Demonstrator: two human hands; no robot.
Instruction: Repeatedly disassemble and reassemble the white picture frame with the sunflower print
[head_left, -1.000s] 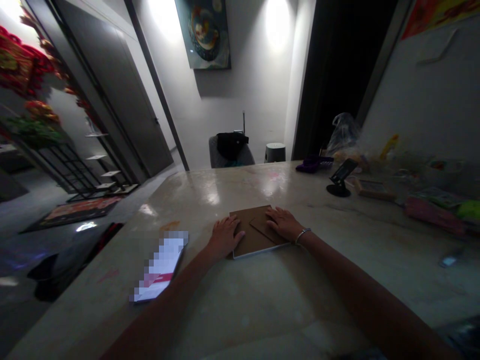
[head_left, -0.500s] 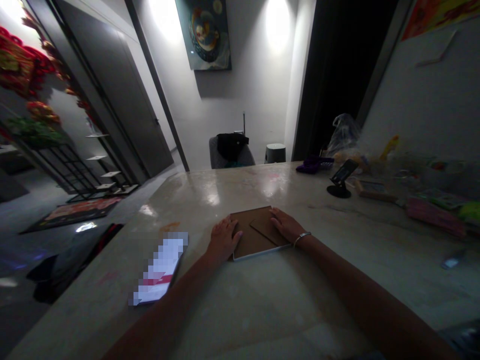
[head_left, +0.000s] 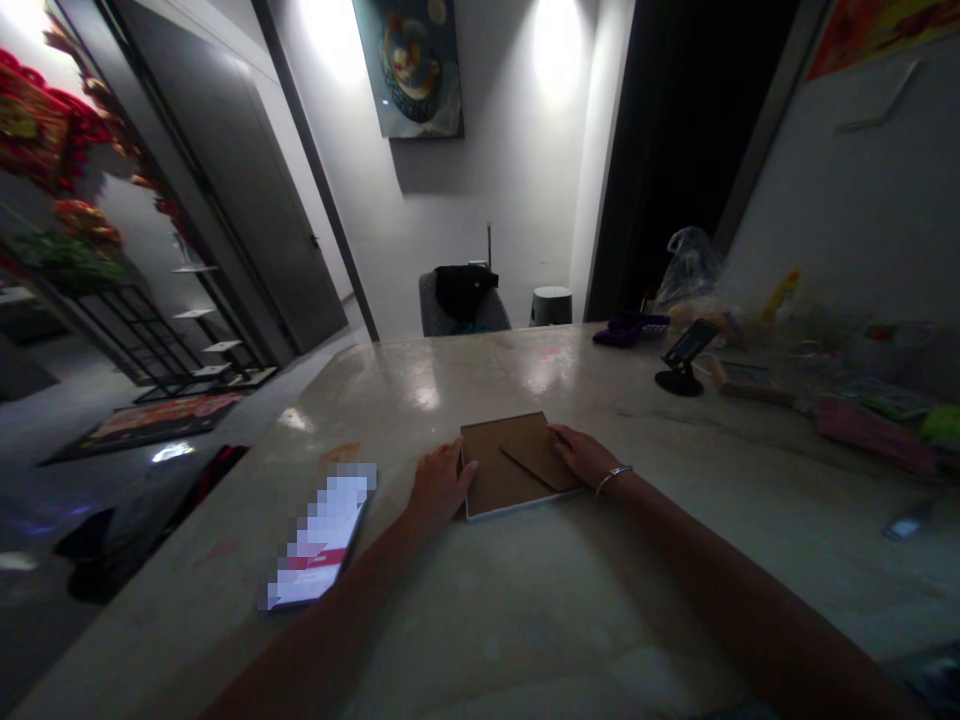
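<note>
A picture frame lies back side up on the stone-patterned tabletop, its brown backing board ringed by a thin white rim. A slanted stand flap shows on the backing's right half. My left hand holds the frame's left edge, with the thumb over the rim and the other fingers along the outer side. At the right edge, my right hand is closed round the side, its fingertips near the upper right corner. A bracelet circles my right wrist. The undersides of both hands are hidden.
A phone with a blurred screen lies left of my left forearm. Farther right stand a black phone stand, a wooden frame and a purple item. A pink packet lies among clutter by the wall.
Both hands have slid outward from the backing board to the frame's side edges, the right one farther off the board. The frame stays in about the same place.
</note>
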